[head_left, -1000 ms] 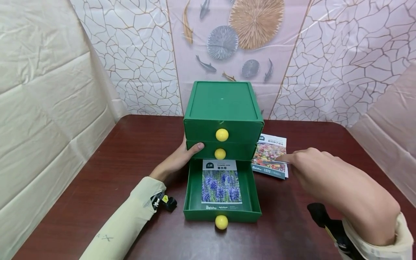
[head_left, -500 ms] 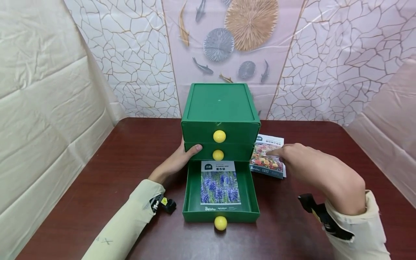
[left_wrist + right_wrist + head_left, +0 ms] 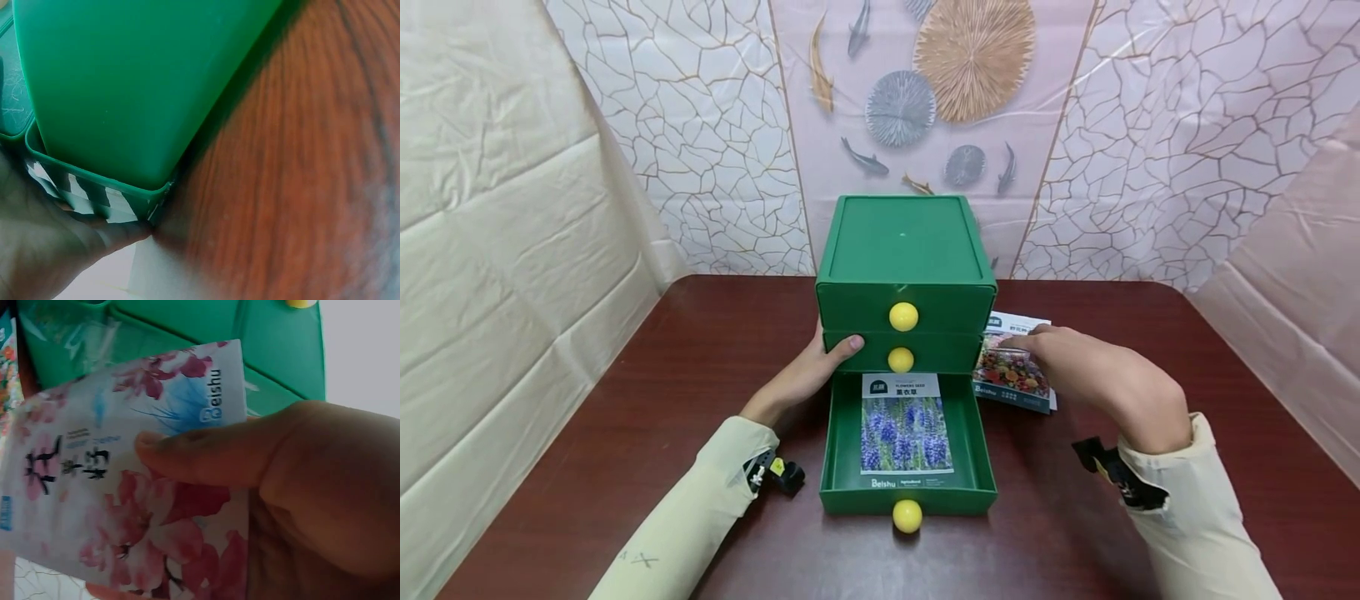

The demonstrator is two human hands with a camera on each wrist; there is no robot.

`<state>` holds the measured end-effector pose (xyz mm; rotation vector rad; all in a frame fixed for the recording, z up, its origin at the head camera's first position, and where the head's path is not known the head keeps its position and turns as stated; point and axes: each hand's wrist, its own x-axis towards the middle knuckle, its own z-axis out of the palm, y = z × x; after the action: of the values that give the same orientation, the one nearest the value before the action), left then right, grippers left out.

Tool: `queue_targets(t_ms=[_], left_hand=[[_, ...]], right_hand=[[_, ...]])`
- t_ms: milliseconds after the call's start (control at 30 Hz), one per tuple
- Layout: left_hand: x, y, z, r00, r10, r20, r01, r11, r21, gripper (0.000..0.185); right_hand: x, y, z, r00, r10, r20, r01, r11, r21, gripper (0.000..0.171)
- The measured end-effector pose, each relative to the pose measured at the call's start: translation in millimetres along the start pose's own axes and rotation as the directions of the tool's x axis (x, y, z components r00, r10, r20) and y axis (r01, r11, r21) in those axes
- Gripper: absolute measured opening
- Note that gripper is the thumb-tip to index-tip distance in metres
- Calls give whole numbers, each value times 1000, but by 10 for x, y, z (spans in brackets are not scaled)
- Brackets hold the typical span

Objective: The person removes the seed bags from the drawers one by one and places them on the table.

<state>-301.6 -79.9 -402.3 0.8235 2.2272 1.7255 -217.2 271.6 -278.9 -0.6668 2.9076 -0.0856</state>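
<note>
A green drawer cabinet with yellow ball knobs stands mid-table, its bottom drawer pulled out. My left hand grips the cabinet's left side, thumb across the front of the middle drawer. In the left wrist view, that hand lies against the slotted side wall. Inside the drawer lies a seed packet with purple lavender. My right hand pinches a pink-flowered seed packet, thumb on its printed face. The head view shows this packet nearly edge-on, overlapping the multicoloured flower packet beside the cabinet.
Another packet's white edge shows under the multicoloured one, on the dark red wooden table. The upper two drawers are closed. Patterned curtains hang behind, with plain cloth at the left.
My right hand has moved left with the pink-flowered seed packet, bringing it nearer the cabinet. The left hand keeps its hold, and the head view has shifted slightly.
</note>
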Motion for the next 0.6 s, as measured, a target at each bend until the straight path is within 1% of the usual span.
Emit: queue_targets(t_ms=[100,267,467,600], left_hand=[[-9,7,-4,1000,0,-3,0,1000,-2,93],[-1,8,-3,1000,4,0,-4,1000,-9,95],[0,15,-1,1000,25,9,-25,999,-22,97],[0,3,-7,1000,29,8,-29,999,-24,98]], right_hand=[[39,18,30,1000,-8,-27,8,1000,2,52],[99,63,77,1000,25,-5,-25,999,30,56],[164,99,137,999,35,-14,-35,999,40,58],[202,116,173,997,65,32,-68,995,69,57]])
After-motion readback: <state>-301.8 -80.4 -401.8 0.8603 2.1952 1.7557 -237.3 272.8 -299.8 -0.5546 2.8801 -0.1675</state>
